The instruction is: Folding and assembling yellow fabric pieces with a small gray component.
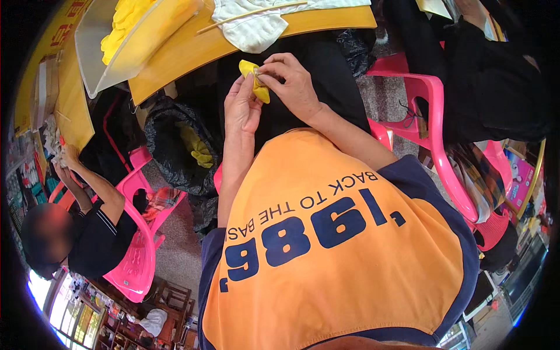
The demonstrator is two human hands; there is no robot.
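Above my lap, just off the table's edge, both hands hold a small yellow fabric piece (pixel 261 92). My left hand (pixel 245 103) grips it from the left, with the thumb on its face. Fingers of my right hand (pixel 291 83) pinch its middle from the right; a small greyish bit shows at the fingertips, too small to name. A white cloth (pixel 251 35) lies on the yellow table (pixel 183 57), with a thin wooden stick (pixel 251 17) across it. More yellow pieces (pixel 127 22) fill a translucent plastic bin (pixel 94 65) at the upper left.
A black plastic bag (pixel 164 144) with yellow pieces (pixel 197 151) inside stands open below the table. Pink plastic chairs (pixel 437 109) are on the right, another (pixel 140 258) on the left. One person (pixel 96 236) works at the left; another in dark clothes (pixel 494 87) is at the upper right.
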